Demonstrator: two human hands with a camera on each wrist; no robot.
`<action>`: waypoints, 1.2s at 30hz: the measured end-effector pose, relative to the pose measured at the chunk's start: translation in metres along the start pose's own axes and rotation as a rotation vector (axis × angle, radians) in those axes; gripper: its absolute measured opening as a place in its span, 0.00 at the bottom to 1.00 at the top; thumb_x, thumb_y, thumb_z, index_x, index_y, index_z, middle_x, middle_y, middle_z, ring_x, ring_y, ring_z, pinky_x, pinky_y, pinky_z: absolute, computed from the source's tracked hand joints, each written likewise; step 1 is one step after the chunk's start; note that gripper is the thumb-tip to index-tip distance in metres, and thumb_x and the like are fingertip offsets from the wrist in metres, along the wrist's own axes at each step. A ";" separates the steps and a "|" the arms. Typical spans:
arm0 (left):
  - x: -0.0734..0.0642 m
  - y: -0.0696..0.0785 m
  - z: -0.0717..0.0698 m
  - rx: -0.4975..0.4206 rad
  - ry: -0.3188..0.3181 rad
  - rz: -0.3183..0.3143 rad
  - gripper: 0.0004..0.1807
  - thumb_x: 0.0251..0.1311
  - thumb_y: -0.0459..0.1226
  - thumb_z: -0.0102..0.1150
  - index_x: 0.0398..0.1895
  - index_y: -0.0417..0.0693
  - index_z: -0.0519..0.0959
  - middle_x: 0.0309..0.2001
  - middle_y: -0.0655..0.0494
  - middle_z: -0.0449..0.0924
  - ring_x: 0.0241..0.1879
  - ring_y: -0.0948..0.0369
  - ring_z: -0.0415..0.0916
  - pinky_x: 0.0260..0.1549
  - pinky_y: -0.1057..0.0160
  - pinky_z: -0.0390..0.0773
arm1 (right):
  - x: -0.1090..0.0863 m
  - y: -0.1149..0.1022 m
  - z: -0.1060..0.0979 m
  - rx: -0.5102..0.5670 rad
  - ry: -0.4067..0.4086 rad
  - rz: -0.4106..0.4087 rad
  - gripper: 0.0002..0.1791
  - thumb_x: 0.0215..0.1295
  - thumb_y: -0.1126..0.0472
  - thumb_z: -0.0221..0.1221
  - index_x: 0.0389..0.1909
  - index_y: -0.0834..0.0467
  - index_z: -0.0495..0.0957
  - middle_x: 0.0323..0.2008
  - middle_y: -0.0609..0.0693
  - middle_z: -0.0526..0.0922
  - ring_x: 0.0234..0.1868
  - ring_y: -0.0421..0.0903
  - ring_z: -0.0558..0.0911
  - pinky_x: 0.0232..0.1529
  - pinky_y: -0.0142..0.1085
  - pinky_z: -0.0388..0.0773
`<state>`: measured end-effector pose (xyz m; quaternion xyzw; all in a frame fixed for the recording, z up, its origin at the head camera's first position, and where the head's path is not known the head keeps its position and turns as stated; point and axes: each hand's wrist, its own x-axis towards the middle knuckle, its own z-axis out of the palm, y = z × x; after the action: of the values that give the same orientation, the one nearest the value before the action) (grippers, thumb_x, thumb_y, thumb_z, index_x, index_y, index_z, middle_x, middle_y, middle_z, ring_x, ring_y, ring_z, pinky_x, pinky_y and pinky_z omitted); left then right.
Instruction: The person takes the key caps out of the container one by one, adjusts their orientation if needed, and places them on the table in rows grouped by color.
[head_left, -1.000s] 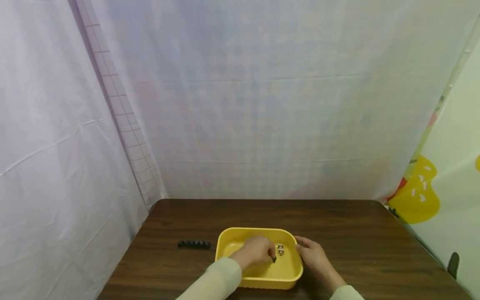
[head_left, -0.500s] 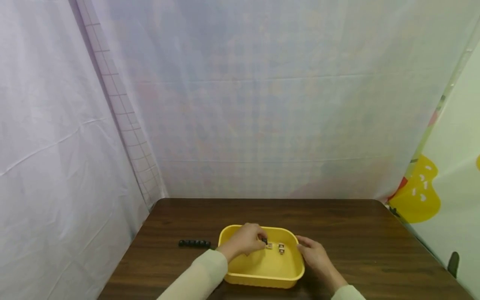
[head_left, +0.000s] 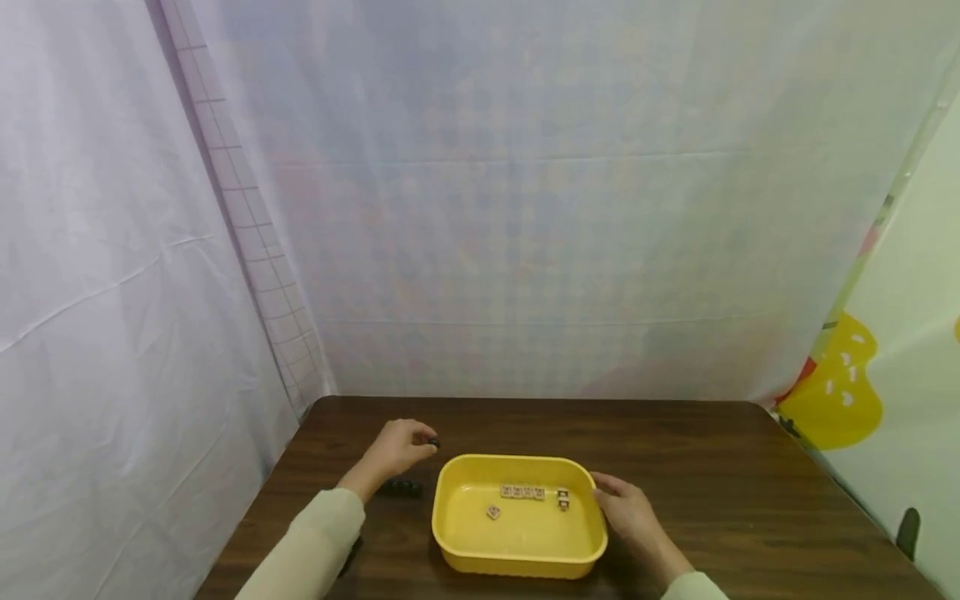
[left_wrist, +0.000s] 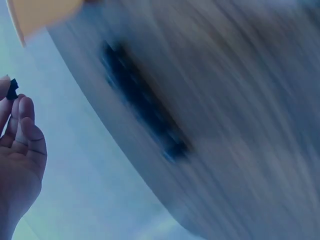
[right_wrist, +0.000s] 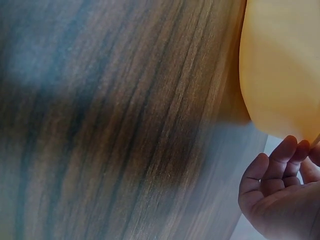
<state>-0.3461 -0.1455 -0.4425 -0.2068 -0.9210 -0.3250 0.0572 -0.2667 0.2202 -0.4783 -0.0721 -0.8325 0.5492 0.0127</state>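
Note:
My left hand [head_left: 397,448] pinches a small black piece [left_wrist: 13,90] between thumb and fingertips, above the table left of a yellow plastic basin [head_left: 525,565]. Close below that hand lies a row of black pieces [head_left: 401,487], partly covered by the wrist in the head view and blurred in the left wrist view. My right hand [head_left: 628,512] holds the basin's right rim, thumb at the edge and fingers against the outer wall. Inside the basin are a row of small square beige pieces [head_left: 522,492], two brown-and-white ones [head_left: 563,499] at the right, and a single piece [head_left: 492,512].
A dark wood-grain table [head_left: 720,475] carries everything. Another dark object [head_left: 351,557] shows beside the left sleeve. Pale curtains [head_left: 525,250] hang behind the table and along its left side; a patterned sheet [head_left: 900,333] hangs at the right.
My left hand has left the basin and moved left over the table, carrying the black piece. The beige row and single piece are now uncovered. The right hand stays at the rim.

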 end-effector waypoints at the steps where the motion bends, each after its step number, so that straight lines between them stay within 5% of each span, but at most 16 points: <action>1: -0.004 -0.010 -0.006 0.002 0.021 -0.019 0.11 0.60 0.34 0.67 0.45 0.40 0.85 0.38 0.52 0.83 0.39 0.54 0.79 0.40 0.53 0.80 | 0.000 0.000 0.000 0.004 -0.001 0.002 0.20 0.71 0.67 0.52 0.60 0.72 0.73 0.59 0.72 0.74 0.49 0.55 0.80 0.46 0.43 0.78; 8: -0.041 -0.071 -0.046 0.078 0.068 -0.134 0.11 0.58 0.31 0.67 0.43 0.36 0.84 0.38 0.49 0.84 0.40 0.49 0.80 0.42 0.48 0.78 | -0.001 0.001 0.000 0.095 -0.001 0.016 0.22 0.70 0.67 0.51 0.62 0.74 0.70 0.42 0.66 0.83 0.33 0.50 0.83 0.31 0.42 0.81; 14: -0.068 -0.101 -0.052 0.108 0.050 -0.203 0.08 0.54 0.29 0.68 0.37 0.37 0.84 0.31 0.54 0.81 0.34 0.55 0.77 0.38 0.52 0.77 | -0.001 0.000 0.000 0.090 0.005 0.007 0.22 0.70 0.68 0.51 0.62 0.74 0.70 0.43 0.66 0.82 0.33 0.50 0.83 0.31 0.41 0.81; 24: -0.072 -0.108 -0.035 0.084 0.014 -0.204 0.08 0.50 0.26 0.69 0.36 0.37 0.84 0.31 0.55 0.81 0.32 0.58 0.76 0.36 0.55 0.77 | -0.001 0.000 0.000 0.032 -0.006 0.021 0.22 0.70 0.66 0.51 0.61 0.72 0.72 0.55 0.71 0.77 0.41 0.49 0.82 0.38 0.38 0.79; 36: -0.069 -0.101 -0.030 0.052 -0.005 -0.171 0.10 0.50 0.26 0.68 0.38 0.38 0.84 0.31 0.55 0.81 0.32 0.58 0.76 0.36 0.57 0.76 | -0.002 0.001 0.001 0.050 0.016 0.003 0.22 0.69 0.67 0.51 0.62 0.73 0.71 0.49 0.70 0.80 0.36 0.50 0.83 0.34 0.39 0.80</action>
<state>-0.3268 -0.2587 -0.4933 -0.1265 -0.9436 -0.3043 0.0323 -0.2643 0.2199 -0.4796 -0.0775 -0.8183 0.5692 0.0201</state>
